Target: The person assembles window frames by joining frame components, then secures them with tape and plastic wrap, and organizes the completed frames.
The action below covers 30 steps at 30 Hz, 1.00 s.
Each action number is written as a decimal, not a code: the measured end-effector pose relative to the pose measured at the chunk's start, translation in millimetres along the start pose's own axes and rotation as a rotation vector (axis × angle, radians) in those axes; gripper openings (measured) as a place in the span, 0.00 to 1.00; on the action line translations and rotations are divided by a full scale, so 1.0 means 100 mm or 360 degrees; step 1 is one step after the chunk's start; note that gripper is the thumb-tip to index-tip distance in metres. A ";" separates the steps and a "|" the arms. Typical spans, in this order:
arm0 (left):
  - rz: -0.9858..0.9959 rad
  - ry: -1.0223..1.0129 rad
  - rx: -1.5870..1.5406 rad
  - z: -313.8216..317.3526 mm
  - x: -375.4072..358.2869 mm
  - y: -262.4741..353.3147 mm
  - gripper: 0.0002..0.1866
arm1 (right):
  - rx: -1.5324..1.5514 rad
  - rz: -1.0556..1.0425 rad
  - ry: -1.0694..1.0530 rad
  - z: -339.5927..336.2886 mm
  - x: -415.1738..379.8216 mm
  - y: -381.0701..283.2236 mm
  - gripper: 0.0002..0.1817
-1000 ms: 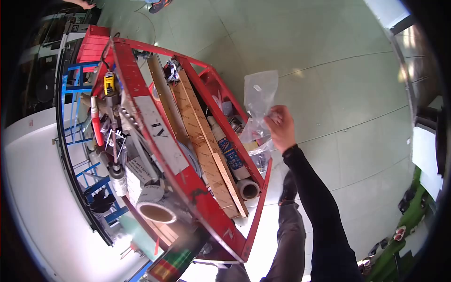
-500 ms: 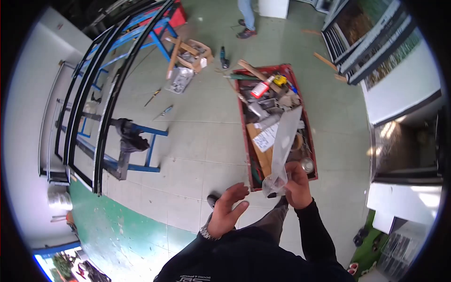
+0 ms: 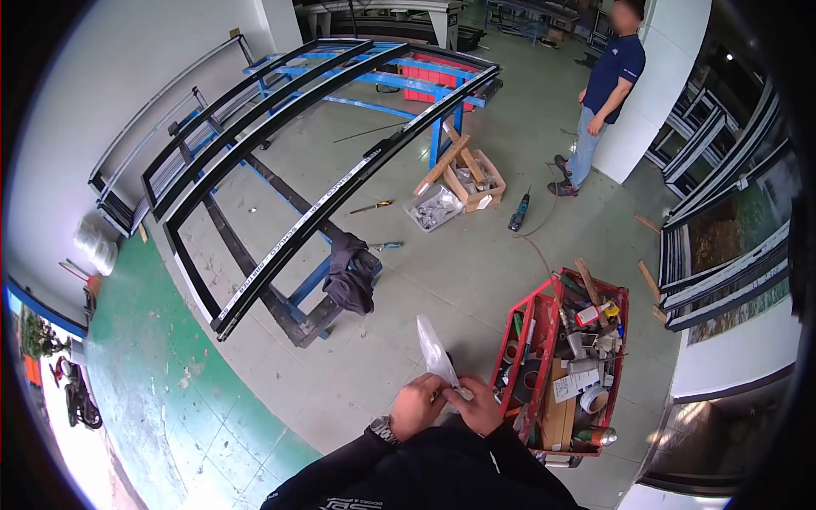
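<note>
My left hand (image 3: 416,406) and my right hand (image 3: 478,408) are close together in front of my body, fingers pinched on a clear plastic bag (image 3: 433,344). Its narrow free end points up and away from me; the gripped end is partly hidden by my fingers. To the right of my hands, on the floor, is a red metal toolbox (image 3: 550,319). Inside it lie a white printed label (image 3: 576,385), a roll of tape (image 3: 594,399), a red-and-white bottle (image 3: 587,315) and many mixed tools.
A long black frame (image 3: 319,204) rests on blue trestles to the left, with a dark cloth (image 3: 349,274) over one end. A cordless drill (image 3: 520,212) and a wooden box (image 3: 487,187) lie ahead. Another person (image 3: 610,76) stands by a white pillar at the back right.
My left hand, open before, has joined my right on the bag. The bag has moved left, away from above the toolbox. The view has lifted, showing more of the frame and the other person.
</note>
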State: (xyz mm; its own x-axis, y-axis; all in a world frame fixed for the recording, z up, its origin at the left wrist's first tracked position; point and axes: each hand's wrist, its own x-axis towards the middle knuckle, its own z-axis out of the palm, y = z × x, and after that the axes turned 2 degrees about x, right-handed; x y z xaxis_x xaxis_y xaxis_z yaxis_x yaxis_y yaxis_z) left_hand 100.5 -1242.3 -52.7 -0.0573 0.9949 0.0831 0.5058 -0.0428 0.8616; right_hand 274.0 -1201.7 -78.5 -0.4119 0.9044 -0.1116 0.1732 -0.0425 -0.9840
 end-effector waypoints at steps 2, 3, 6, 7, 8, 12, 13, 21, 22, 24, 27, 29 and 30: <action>-0.0147 0.0163 0.0136 -0.10 0.37 -0.14 0.07 | -0.0090 -0.0037 0.0137 0.00 0.49 -0.08 0.06; -0.0187 0.0260 0.0130 -0.13 0.60 -0.22 0.07 | -0.0282 -0.0189 0.0246 -0.01 0.77 -0.05 0.06; -0.0200 0.0557 0.0074 -0.14 1.45 -0.46 0.08 | -0.0574 -0.0460 0.0500 -0.08 1.70 -0.10 0.04; -0.0184 0.0528 0.0055 -0.15 1.75 -0.48 0.09 | -0.0608 -0.0505 0.0356 -0.18 2.03 -0.19 0.04; -0.0168 0.0498 0.0037 -0.20 2.07 -0.49 0.09 | -0.0638 -0.0548 0.0211 -0.27 2.39 -0.30 0.05; -0.0260 0.0894 -0.0005 -0.61 3.15 -0.69 0.10 | -0.0691 -0.0680 0.0008 -0.46 3.79 -0.88 0.08; -0.0281 0.1080 -0.0100 -0.70 3.39 -0.79 0.10 | -0.0815 -0.0726 -0.0087 -0.44 4.12 -1.08 0.09; -0.0687 0.1845 -0.0679 -1.40 4.85 -1.78 0.11 | -0.0695 -0.0713 -0.1439 0.41 6.80 -1.55 0.24; -0.0600 0.1930 -0.0691 -1.44 4.95 -2.06 0.12 | -0.0782 -0.0830 -0.1421 0.55 7.12 -1.49 0.26; -0.0582 0.2056 -0.0783 -1.58 5.14 -2.37 0.11 | -0.1030 -0.1102 -0.1274 0.78 7.75 -1.25 0.28; -0.0650 0.2027 -0.0732 -1.56 5.30 -2.84 0.11 | -0.1482 -0.1118 -0.1231 0.93 8.47 -0.83 0.25; -0.0724 0.2016 -0.0761 -1.59 5.48 -2.95 0.12 | -0.1635 -0.1042 -0.1467 0.97 8.66 -0.83 0.24; -0.0766 0.2037 -0.0819 -1.59 5.56 -3.00 0.12 | -0.1703 -0.0988 -0.1581 0.96 8.70 -0.80 0.23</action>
State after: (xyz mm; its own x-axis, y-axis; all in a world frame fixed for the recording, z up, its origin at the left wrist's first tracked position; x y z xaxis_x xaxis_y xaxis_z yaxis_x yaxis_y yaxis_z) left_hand -219.6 -691.3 -185.2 -0.9778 0.1745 -0.1161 -0.1244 -0.0372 0.9915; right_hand -183.8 -452.5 -110.3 -0.9772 0.0224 -0.2113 0.1092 0.9061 -0.4088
